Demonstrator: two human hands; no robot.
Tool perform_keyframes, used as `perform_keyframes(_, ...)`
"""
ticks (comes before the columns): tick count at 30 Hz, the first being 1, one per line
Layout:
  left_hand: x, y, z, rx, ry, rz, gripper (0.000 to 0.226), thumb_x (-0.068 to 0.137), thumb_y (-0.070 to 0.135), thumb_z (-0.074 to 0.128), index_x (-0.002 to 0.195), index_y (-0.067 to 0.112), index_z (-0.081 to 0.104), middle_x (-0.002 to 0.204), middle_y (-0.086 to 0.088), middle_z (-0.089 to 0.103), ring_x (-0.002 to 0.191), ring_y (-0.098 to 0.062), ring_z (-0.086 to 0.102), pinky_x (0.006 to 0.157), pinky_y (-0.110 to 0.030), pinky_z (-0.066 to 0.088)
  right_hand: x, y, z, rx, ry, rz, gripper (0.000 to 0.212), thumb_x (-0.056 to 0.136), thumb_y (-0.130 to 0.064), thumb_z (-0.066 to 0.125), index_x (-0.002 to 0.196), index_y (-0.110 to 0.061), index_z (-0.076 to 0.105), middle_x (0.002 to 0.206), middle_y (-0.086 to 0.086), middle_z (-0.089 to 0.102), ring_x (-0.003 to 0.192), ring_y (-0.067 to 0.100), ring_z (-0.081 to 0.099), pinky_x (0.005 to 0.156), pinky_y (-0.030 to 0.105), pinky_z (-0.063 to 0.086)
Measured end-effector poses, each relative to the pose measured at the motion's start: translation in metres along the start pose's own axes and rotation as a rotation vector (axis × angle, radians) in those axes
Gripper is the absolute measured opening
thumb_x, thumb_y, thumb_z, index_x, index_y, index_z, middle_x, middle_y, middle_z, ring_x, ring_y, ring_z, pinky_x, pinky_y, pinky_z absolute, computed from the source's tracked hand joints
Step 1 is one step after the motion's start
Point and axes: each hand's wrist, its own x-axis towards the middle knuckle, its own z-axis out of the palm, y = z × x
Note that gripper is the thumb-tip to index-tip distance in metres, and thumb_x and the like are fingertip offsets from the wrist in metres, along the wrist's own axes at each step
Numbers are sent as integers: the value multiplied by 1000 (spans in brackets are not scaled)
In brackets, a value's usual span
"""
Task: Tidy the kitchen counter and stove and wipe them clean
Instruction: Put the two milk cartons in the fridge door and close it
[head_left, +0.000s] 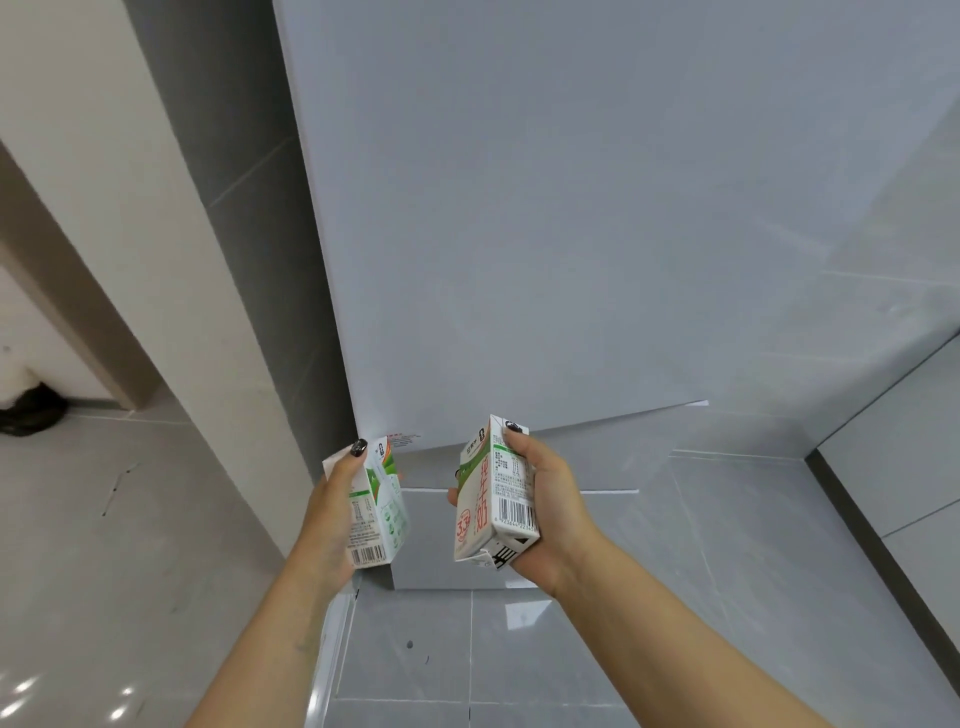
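Each carton is gripped, one (376, 512) in her left hand (332, 519), one (491, 499) in her right hand (545, 512), before a grey door (519, 208); I'd judge tidying underway, wiping ahead.

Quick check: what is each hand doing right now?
Left hand: grips a green-and-white milk carton.
Right hand: grips a red-lettered milk carton.

Two bare forearms reach forward from the bottom edge, side by side and apart. The left hand (332, 512) has its fingers curled in a grip, index fingertip on top, dark nail polish showing. The right hand (545, 512) also grips, palm turned inward, thumb up.
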Motion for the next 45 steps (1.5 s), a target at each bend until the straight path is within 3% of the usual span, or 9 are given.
perform_keyframes(5,-49,-23,-1,-123,40,-26,50,88,58,48,117,23,67,110,-12,70,102,-30,64,89,-45,49,-42,22,-14,-35,-24,-18,35,89,-35,55,111,-8,62,101,17,60,90,36,62,84,41,48)
perform_keyframes(21,-208,-65,-2,-232,-17,71,39,81,52,54,85,20,76,88,-11,74,81,-27,68,85,-43,49,-181,85,-58,-100,-3,-149,25,91,-36,56,92,-12,64,83,11,66,78,29,65,71,34,50)
perform_keyframes(24,-228,-50,8,-307,-97,135,40,86,48,50,81,19,78,90,-12,74,81,-27,70,80,-39,51,-192,96,-65,-86,52,-198,26,90,-39,57,88,-15,64,75,7,65,84,30,63,79,39,51)
perform_keyframes(27,-245,-37,23,-314,-197,165,43,86,49,50,95,15,76,108,-17,71,87,-29,70,88,-43,51,-204,98,-72,-53,96,-275,28,89,-42,57,89,-15,64,73,6,65,77,27,63,90,46,50)
perform_keyframes(32,-256,-28,52,-245,-374,146,52,72,51,58,103,12,72,101,-19,71,85,-31,68,84,-44,52,-224,88,-87,117,213,-512,24,93,-42,50,84,-20,56,73,2,57,66,19,59,56,29,50)
perform_keyframes(35,-251,-25,64,-181,-491,68,50,70,52,59,96,11,74,89,-17,70,80,-31,66,85,-43,50,-238,77,-93,203,268,-664,25,94,-40,48,94,-17,57,77,5,58,70,20,61,65,34,48)
perform_keyframes(38,-243,-24,70,-102,-657,-30,59,60,55,70,98,10,77,98,-18,70,83,-32,67,82,-41,52,-250,69,-98,253,321,-779,36,92,-41,51,112,-12,58,85,9,60,76,24,61,71,38,48)
perform_keyframes(42,-241,-15,84,68,-825,-77,48,65,47,63,95,13,79,108,-18,71,87,-32,69,79,-40,54,-270,58,-104,225,472,-998,21,91,-37,54,101,-19,57,86,5,59,76,21,57,68,35,46)
perform_keyframes(45,-248,-3,100,196,-871,-46,41,68,45,58,86,16,81,100,-17,73,87,-29,71,84,-40,48,-286,55,-105,104,576,-1188,34,79,-42,56,104,-20,55,84,-1,60,75,16,58,62,31,47)
